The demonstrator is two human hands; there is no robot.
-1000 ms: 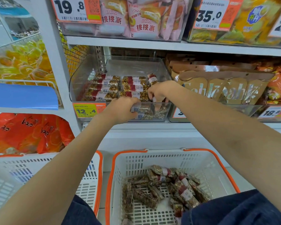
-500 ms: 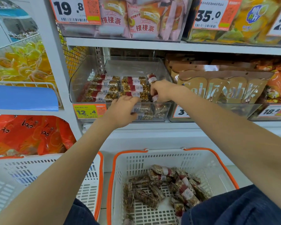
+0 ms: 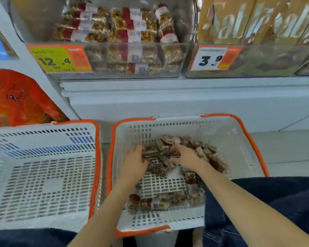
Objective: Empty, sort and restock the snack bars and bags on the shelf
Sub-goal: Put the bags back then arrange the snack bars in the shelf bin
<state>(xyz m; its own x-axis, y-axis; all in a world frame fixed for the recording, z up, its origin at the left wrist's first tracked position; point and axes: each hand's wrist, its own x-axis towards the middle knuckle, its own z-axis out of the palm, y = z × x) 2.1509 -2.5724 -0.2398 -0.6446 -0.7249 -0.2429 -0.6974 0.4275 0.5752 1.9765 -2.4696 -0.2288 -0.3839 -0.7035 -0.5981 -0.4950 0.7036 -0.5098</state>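
Nut snack bars (image 3: 151, 204) in clear wrappers with red-and-white labels lie loose in the white, orange-rimmed basket (image 3: 248, 139) on the floor in front of me. Both my hands are inside it. My left hand (image 3: 135, 163) curls over a few bars at the left of the pile. My right hand (image 3: 185, 155) grips bars in the pile's middle. The picture is blurred there. Above, on the shelf, a clear bin (image 3: 169, 56) holds rows of the same stacked bars (image 3: 130, 27), with one bar upright at its right side.
A second white basket (image 3: 43, 177) stands to the left with nothing in it. A yellow 12.4 price tag (image 3: 57, 59) hangs on the bin's front. Brown bags (image 3: 257, 24) fill the neighbouring bin with its 3.9 tag (image 3: 210, 58). Orange bags (image 3: 16, 100) sit at lower left.
Both hands have left the shelf bin and dropped into the right basket onto the loose bars. My view has tilted down and moved closer.
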